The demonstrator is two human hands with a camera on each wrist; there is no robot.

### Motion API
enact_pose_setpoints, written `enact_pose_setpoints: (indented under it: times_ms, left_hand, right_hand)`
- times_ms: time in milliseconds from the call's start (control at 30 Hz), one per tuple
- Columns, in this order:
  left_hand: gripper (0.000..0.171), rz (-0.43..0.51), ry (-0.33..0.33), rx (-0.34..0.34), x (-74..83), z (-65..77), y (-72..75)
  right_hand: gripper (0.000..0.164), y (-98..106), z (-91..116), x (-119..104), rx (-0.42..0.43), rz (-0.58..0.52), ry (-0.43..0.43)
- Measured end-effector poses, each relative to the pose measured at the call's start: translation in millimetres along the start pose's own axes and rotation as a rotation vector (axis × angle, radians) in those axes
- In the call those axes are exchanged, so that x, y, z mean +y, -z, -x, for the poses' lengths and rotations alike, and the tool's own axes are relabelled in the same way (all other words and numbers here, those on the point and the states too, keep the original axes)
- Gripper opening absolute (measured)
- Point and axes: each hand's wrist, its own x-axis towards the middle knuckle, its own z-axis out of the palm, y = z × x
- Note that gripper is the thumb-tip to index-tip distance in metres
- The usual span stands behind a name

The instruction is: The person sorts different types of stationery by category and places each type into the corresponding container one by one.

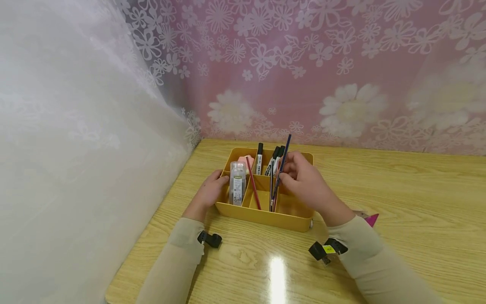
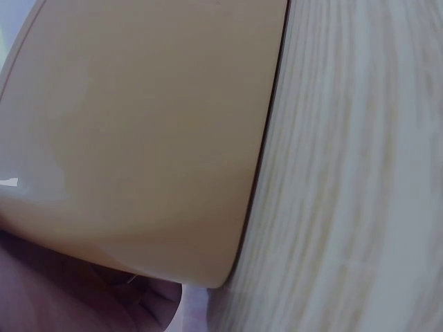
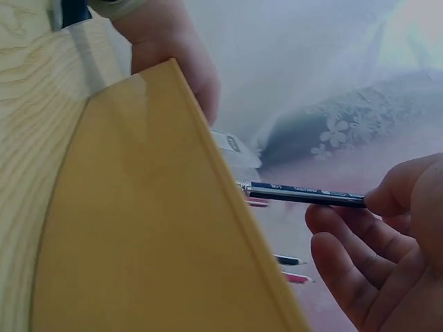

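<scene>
A yellow desk organizer (image 1: 263,215) with several compartments stands on the table. At its left end my left hand (image 1: 209,190) grips the wall, thumb at the rim; the left wrist view shows its fingers (image 2: 156,301) against the box. My right hand (image 1: 303,181) pinches a dark blue pencil (image 3: 304,194) between thumb and fingers, above the front compartments. The pencil slants, its metal-banded end low at the organizer. Close by, a red pencil (image 1: 252,183) and a black pencil (image 1: 271,185) lean inside. A clear plastic case (image 1: 237,185) with a label stands in the front left compartment.
Black-capped markers (image 1: 259,159) and a pink object (image 1: 247,160) occupy the back compartments. A magenta pointed item (image 1: 372,219) lies on the wooden table (image 1: 417,198), partly behind my right forearm. Flowered curtain (image 1: 265,84) hangs behind, and a whitish sheet (image 1: 83,147) hangs at left.
</scene>
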Motion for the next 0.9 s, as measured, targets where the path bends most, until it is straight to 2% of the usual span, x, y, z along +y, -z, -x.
enact_pose_setpoints:
  times_ms: [267, 467, 633, 767, 900]
  left_hand:
    - [0.05, -0.001, -0.007, 0.003, -0.9, -1.4, 0.2]
    - [0.049, 0.012, -0.011, 0.007, -0.9, -0.8, -0.1]
    - [0.05, 0.002, -0.019, 0.009, -0.9, -1.0, -0.5]
    - [0.049, -0.006, -0.02, 0.01, -0.8, -1.1, -0.8]
    - [0.049, -0.002, -0.02, 0.007, -1.5, -1.1, -1.0]
  right_hand:
    - [0.037, -18, 1, 3, -0.042, 0.142, 0.046]
    - [0.038, -17, 1, 4, -0.052, 0.153, 0.023]
    - [0.038, -4, -3, 6, -0.025, 0.153, -0.003]
    - [0.034, 16, -4, 7, -0.008, 0.153, -0.033]
    - [0.031, 38, -3, 12, 0.005, 0.199, -0.072]
